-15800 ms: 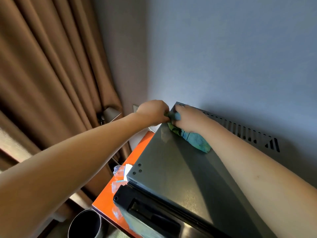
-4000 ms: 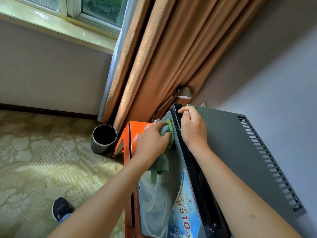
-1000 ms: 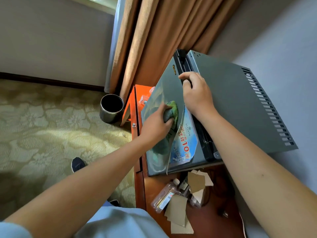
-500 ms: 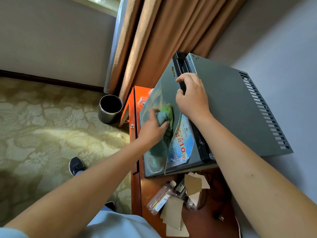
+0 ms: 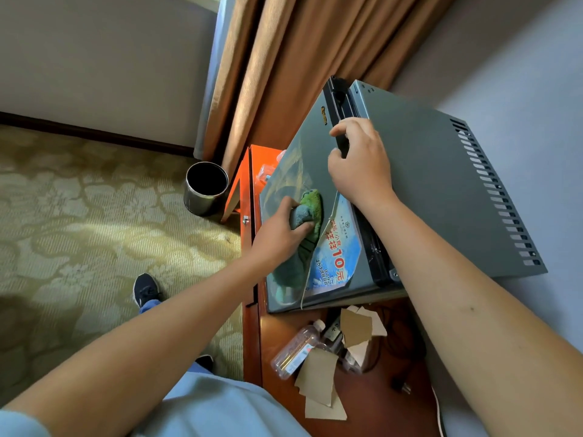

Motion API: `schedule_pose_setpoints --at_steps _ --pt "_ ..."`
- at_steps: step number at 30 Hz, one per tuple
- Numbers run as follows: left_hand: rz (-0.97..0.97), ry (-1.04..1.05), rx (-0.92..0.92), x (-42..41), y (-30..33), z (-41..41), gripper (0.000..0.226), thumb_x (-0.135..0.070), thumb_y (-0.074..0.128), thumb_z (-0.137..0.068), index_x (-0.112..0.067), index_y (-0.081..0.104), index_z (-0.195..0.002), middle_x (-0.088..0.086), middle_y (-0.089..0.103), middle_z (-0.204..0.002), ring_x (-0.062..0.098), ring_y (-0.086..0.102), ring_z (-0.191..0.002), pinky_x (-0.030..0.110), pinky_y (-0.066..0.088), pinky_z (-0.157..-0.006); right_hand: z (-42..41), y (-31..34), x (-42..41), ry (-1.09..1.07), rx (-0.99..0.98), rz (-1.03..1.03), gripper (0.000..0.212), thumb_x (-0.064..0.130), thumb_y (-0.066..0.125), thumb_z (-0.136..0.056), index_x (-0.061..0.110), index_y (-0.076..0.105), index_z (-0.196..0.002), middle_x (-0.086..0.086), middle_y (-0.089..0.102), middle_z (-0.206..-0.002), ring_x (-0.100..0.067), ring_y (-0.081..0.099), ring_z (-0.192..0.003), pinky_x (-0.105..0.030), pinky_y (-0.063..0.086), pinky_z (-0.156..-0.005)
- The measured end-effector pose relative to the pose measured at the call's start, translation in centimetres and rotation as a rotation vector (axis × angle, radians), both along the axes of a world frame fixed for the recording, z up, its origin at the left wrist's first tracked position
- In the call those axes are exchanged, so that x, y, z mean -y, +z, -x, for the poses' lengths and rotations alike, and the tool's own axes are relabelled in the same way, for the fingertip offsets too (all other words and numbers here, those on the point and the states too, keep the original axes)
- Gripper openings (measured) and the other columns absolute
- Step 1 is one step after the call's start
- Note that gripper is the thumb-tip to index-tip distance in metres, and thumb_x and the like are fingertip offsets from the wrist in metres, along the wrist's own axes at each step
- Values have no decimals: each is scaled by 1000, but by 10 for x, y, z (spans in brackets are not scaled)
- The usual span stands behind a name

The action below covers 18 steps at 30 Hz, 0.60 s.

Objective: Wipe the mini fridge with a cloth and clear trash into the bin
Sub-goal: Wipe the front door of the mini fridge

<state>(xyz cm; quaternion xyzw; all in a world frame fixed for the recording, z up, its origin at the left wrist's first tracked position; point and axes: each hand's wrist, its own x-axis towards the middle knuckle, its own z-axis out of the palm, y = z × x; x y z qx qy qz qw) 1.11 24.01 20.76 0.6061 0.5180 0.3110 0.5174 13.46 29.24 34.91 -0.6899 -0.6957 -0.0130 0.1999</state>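
The grey mini fridge (image 5: pixel 435 190) stands on a wooden cabinet (image 5: pixel 372 402) against the wall. My left hand (image 5: pixel 280 234) presses a bunched green and blue cloth (image 5: pixel 307 212) against the fridge's glossy door front, beside a blue price label (image 5: pixel 339 257). My right hand (image 5: pixel 359 165) grips the black top edge of the door. Trash lies on the cabinet below the fridge: an empty plastic bottle (image 5: pixel 296 350) and several torn cardboard pieces (image 5: pixel 318 376). A round metal bin (image 5: pixel 205 189) stands on the carpet left of the cabinet.
Brown curtains (image 5: pixel 299 58) hang behind the fridge and bin. More clear plastic trash (image 5: pixel 266 171) sits on the cabinet's orange far corner. A black cable (image 5: pixel 400 348) and plug lie on the cabinet near the wall. My shoe (image 5: pixel 145 290) is on the patterned carpet.
My left hand has slid the cloth a little along the door front. My right hand keeps its grip on the door's top edge. The view shifted slightly.
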Motion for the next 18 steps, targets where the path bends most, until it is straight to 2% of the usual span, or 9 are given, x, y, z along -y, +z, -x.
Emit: schedule_pose_setpoints --at_steps 4,8,13,15,18 --pt "14 -112 -43 36 -26 10 32 -42 71 -92 -33 45 -110 -7 70 -104 17 69 -89 45 60 -79 0 0 1 -8 -1 11 29 12 53 -86 23 61 -111 10 53 -127 -10 47 -114 -21 35 -79" --pt "12 -154 50 66 -32 13 27 -38 70 -93 -35 49 -110 -10 69 -105 9 69 -92 45 61 -79 0 0 1 -15 17 13 28 14 54 -86 23 62 -111 10 54 -126 -10 48 -116 -19 34 -81" --pt "-72 -95 165 47 0 9 34 -43 73 -90 -35 51 -113 -14 70 -108 3 68 -94 36 59 -79 1 -1 0 -23 28 22 27 14 53 -86 23 62 -109 10 54 -126 -12 48 -116 -21 35 -80" --pt "-10 -80 193 45 0 8 30 -40 72 -92 -35 49 -110 -13 71 -108 5 70 -92 43 61 -77 1 0 0 -22 26 20 27 14 53 -86 23 62 -109 10 54 -127 -12 48 -116 -21 34 -80" --pt "82 -70 134 58 -10 8 25 -41 68 -94 -35 46 -104 -12 71 -101 7 71 -85 48 61 -73 1 0 0 -21 35 16 27 14 53 -86 22 63 -110 9 54 -128 -12 49 -117 -19 34 -81"
